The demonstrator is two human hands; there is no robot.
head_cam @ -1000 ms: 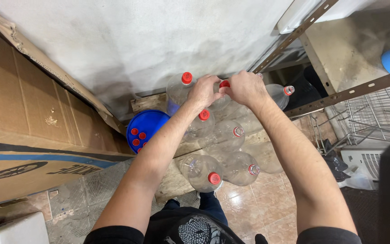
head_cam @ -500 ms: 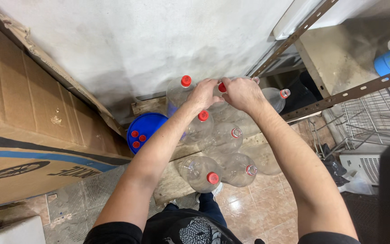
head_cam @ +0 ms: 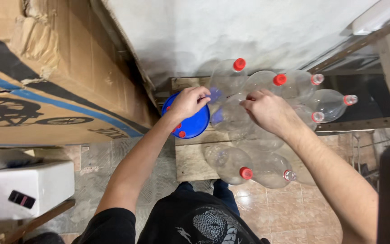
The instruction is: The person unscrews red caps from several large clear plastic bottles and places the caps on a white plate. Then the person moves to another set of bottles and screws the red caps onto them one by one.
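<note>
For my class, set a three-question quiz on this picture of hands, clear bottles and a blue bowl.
1. True or false: the blue bowl is empty.
2. Which hand is over the bowl: A left hand, B right hand?
3. What colour is the cap on the upright clear bottle nearest the wall?

Key
1. False: red caps lie in it.
2. A.
3. Red.

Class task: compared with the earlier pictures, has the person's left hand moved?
Yes. The left hand has moved left off the bottles, now over the blue bowl.
</note>
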